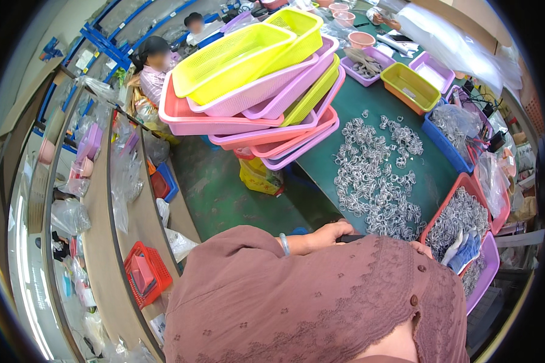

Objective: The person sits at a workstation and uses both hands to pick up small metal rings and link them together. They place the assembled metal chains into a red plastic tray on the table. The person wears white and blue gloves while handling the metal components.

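Observation:
My left hand [333,233], with a pale bracelet at the wrist, is at the near edge of the green table [321,151]. Its fingers are curled round a small black object [349,238], mostly hidden by my brown shirt. Only a bit of my right hand [422,248] shows past the shirt, so its fingers cannot be made out. It is beside a red basket [428,233] heaped with small metal rings. Loose silvery metal rings [375,172] lie spread over the table beyond my hands. A blue-and-white work glove [463,249] rests on the heap in the basket.
Yellow, pink and purple baskets [248,91] form a tall leaning stack at the table's left corner. A blue bin [445,140] and a yellow tray [410,88] stand farther right. Shelves [124,242] run along the left. A person [154,72] sits behind the stack.

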